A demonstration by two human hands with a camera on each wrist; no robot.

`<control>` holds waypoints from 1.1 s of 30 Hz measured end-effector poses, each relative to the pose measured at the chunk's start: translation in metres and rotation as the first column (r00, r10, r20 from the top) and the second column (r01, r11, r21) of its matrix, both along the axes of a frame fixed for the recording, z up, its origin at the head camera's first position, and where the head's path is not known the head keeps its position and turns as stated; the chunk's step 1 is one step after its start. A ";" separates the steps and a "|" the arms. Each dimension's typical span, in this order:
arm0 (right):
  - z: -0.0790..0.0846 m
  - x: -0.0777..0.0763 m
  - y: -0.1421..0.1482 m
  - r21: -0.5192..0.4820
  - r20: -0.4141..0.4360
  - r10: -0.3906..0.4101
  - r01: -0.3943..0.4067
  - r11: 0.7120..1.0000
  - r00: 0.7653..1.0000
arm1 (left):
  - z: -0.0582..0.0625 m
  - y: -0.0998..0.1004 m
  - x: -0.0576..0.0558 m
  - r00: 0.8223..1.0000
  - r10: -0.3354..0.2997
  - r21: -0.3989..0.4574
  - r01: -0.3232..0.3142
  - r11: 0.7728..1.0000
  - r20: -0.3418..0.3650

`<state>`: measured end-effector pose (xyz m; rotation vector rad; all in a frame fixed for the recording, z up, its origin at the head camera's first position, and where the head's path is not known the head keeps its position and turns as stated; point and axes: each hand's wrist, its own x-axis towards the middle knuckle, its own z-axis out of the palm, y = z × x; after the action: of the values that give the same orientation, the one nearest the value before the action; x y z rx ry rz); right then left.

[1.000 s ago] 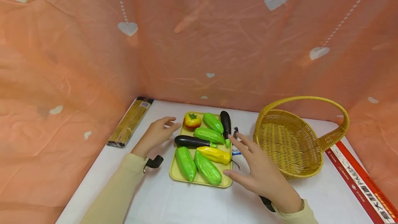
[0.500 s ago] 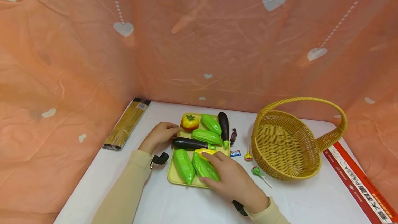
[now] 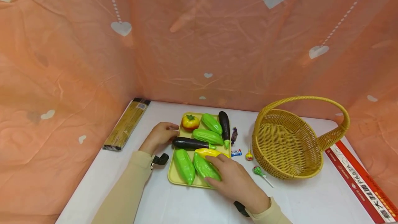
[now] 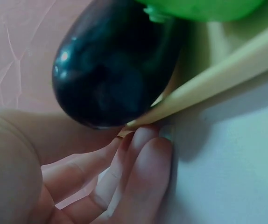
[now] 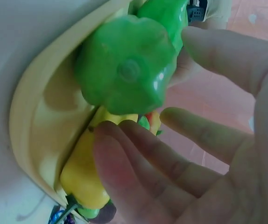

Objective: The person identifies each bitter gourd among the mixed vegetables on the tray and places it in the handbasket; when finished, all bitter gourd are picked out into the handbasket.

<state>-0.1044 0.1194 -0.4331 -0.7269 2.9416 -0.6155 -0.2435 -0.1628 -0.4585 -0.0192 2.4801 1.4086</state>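
Observation:
My left hand pinches the left rim of a yellow tray; in the left wrist view its thumb lies by the rim under a purple eggplant. Toy vegetables fill the tray. My right hand hovers at the front right, thumb and fingers spread around the end of a green pepper; a gap shows between them in the right wrist view. Its fingers partly cover a yellow pepper. Another green pepper lies to the left. Behind are two green gourds, a second eggplant and a tomato.
Right of the tray lie a dark-wrapped candy, a blue-wrapped candy, a yellow lollipop and a green lollipop. Beyond stand a handled wicker basket and a red pasta box. A wrapped brown bundle lies far left.
My left hand has moved in to the tray's left rim and taken hold. My right hand has moved left from beside the tray to over the front green pepper. The vegetables have stayed put.

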 end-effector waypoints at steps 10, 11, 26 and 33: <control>-0.007 0.004 -0.005 -0.012 0.051 -0.018 0.018 1.000 0.999 | 0.001 -0.001 0.003 0.996 0.017 0.067 -0.023 0.998 0.082; -0.007 0.004 -0.005 -0.012 0.054 -0.018 0.019 1.000 0.998 | 0.001 -0.001 0.003 0.996 0.017 0.068 -0.023 0.997 0.086; -0.001 0.002 0.001 0.000 0.038 -0.021 0.021 1.000 0.999 | 0.001 0.002 0.000 0.995 0.016 0.063 -0.023 0.998 0.100; 0.017 0.001 0.015 -0.046 0.048 -0.038 0.040 0.998 0.998 | 0.000 -0.003 -0.001 0.996 0.016 0.038 -0.020 0.999 0.089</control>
<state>-0.1031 0.1342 -0.4161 -0.6515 2.9140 -0.6972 -0.2443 -0.1663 -0.4585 -0.0944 2.3860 1.4315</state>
